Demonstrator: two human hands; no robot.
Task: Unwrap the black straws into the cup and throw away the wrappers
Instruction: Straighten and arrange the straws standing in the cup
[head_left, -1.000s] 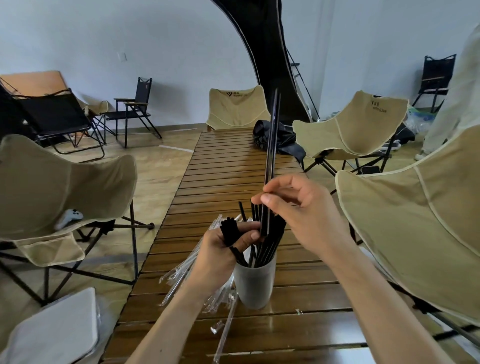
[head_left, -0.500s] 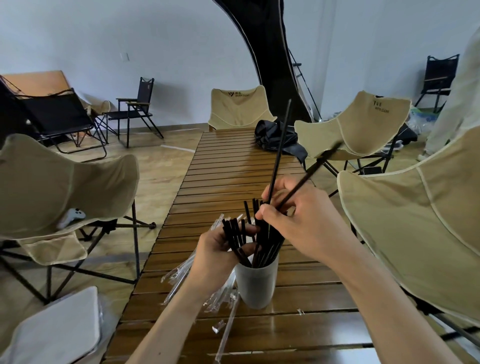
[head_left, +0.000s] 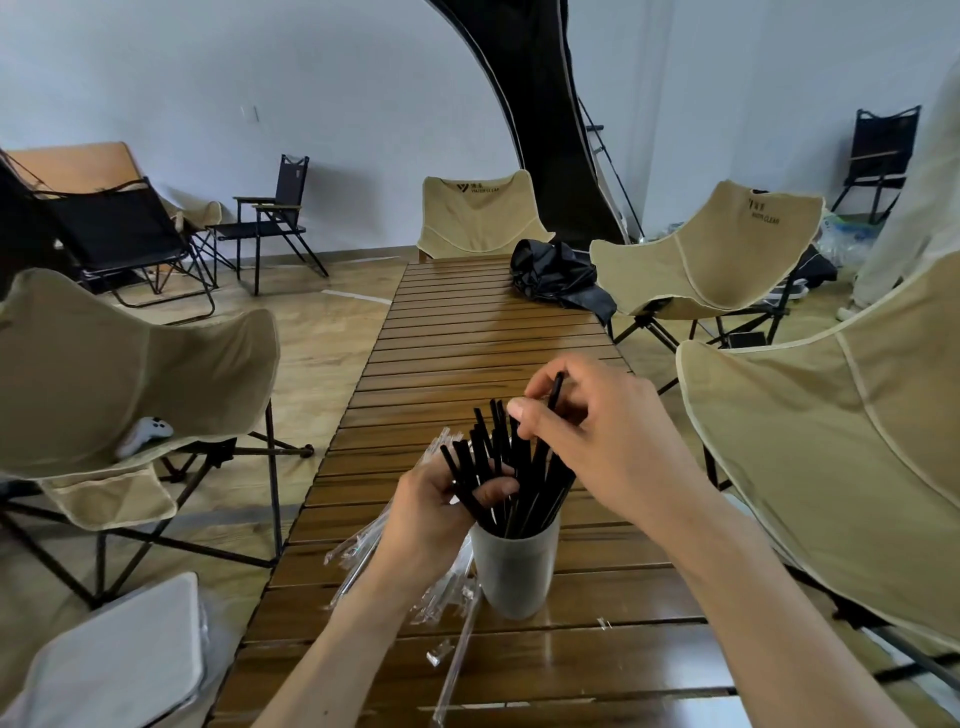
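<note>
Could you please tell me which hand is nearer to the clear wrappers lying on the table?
Left. The left hand is right above the clear wrappers, gripping straws; the right hand is beyond the cup.

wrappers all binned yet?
No. Clear wrappers lie loose on the wooden table beside the cup, while both hands are up at the black straws.

Brightness: soft, even daylight is filling the room; the white wall (head_left: 337, 78) is reading pale blue-grey.
Glare: the wooden table (head_left: 467, 332) is reflecting pale sheen along its slats, strongest at the near edge.
Shadows: faint, diffuse ones are lying under the beige chairs (head_left: 130, 374).
Distortion: wide-angle bending is curving the edges.
Focus: the right hand (head_left: 597, 431) is blurring slightly.
</note>
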